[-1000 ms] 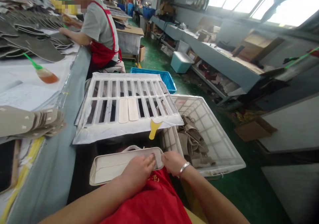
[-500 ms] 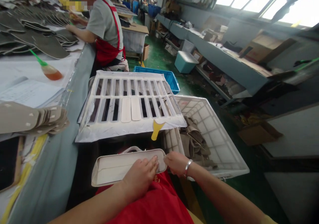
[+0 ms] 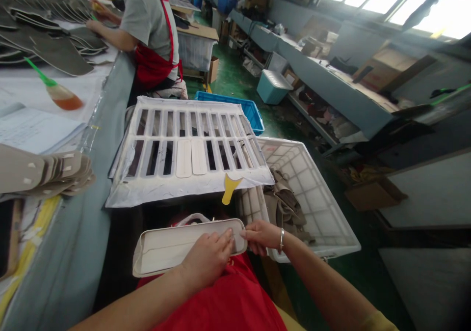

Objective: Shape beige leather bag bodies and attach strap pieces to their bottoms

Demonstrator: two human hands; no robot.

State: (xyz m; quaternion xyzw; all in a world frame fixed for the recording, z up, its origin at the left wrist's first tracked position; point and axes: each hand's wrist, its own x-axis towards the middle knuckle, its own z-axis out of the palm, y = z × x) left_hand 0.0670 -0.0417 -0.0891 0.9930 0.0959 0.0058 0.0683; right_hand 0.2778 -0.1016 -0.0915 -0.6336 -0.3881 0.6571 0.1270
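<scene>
A long cream panel (image 3: 167,247) with rounded ends and a raised rim lies across my lap, over the red apron (image 3: 228,296). My left hand (image 3: 211,253) rests on its inner face near the right end, fingers stretched out flat. At that end my right hand (image 3: 262,236) pinches the panel's rim between thumb and fingers. Behind the panel a pale strap loop (image 3: 193,218) sticks up. Beyond it stands a white slatted rack (image 3: 147,201), where two cream strips (image 3: 199,156) lie side by side. A yellow scraper-like tool (image 3: 230,188) hangs over the rack's front edge.
To the right, a white crate (image 3: 320,198) holds grey-brown pieces. On the left table are stacked grey pieces (image 3: 40,171), papers (image 3: 37,127) and a glue bottle (image 3: 62,95). A co-worker in a red apron (image 3: 156,66) sits ahead. A blue bin (image 3: 253,117) stands behind the rack.
My right hand has shifted slightly along the panel's right end, its lower fingers now showing below. My left hand stays flat on the panel. The whole view has moved a little.
</scene>
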